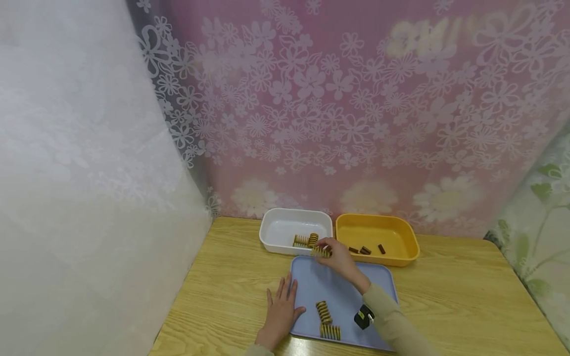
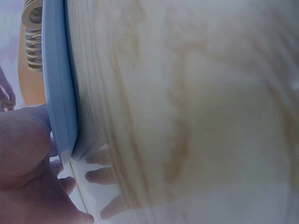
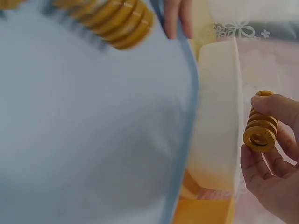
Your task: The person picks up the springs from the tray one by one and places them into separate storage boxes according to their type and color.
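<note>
My right hand (image 1: pixel 340 259) pinches a yellow coil spring (image 1: pixel 320 252) between thumb and fingers at the front rim of the white bin (image 1: pixel 273 247). The right wrist view shows this spring (image 3: pixel 259 135) end-on, with the thumb over its top. Inside the white bin lie more springs (image 1: pixel 301 241). At the left edge of the blue tray (image 1: pixel 311 282) rests my left hand (image 1: pixel 279 316), its fingers spread and straight. Two springs lie on the tray's near part, one slanted (image 1: pixel 323 312) and one crosswise (image 1: pixel 330 332).
Beside the white bin stands a yellow bin (image 1: pixel 378 230) holding several small dark brown pieces (image 1: pixel 365 250). Both bins sit at the back of the wooden table (image 1: pixel 463 296), close to a flowered pink curtain (image 1: pixel 338 123). A pale sheet (image 1: pixel 98 173) hangs along the left side.
</note>
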`<action>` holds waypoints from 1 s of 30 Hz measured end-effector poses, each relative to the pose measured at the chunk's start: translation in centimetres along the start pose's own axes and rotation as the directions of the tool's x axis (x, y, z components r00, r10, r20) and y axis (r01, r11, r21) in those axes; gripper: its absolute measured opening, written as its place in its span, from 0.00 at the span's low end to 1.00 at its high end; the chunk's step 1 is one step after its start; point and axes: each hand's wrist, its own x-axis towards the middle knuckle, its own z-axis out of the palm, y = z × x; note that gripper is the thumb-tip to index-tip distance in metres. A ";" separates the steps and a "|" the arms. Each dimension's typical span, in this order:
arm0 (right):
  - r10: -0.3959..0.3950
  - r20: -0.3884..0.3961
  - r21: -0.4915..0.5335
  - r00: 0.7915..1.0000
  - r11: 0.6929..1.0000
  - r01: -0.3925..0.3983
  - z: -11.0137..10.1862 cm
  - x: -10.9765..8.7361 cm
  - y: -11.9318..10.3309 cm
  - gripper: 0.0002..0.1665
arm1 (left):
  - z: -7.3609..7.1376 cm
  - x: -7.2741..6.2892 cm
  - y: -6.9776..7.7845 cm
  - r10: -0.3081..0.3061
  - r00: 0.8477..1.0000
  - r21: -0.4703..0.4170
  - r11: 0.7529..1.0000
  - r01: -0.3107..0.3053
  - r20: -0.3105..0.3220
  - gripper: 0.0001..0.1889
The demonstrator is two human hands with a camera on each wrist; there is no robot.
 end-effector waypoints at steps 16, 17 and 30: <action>0.020 0.030 -0.073 0.999 0.997 -0.018 2.5 5.9 -1.1 0.17 | 0.2 0.2 -0.2 0.000 1.000 0.032 0.999 0.000 0.009 0.39; 0.022 0.037 -0.081 0.999 0.997 -0.019 2.8 6.1 -1.1 0.17 | 0.2 0.2 -0.2 0.001 1.000 0.035 0.999 -0.001 0.008 0.39; 0.014 0.087 -0.168 0.996 0.986 0.001 5.3 7.5 -0.2 0.16 | 0.1 0.2 -0.4 0.013 1.000 0.048 0.999 -0.012 -0.024 0.39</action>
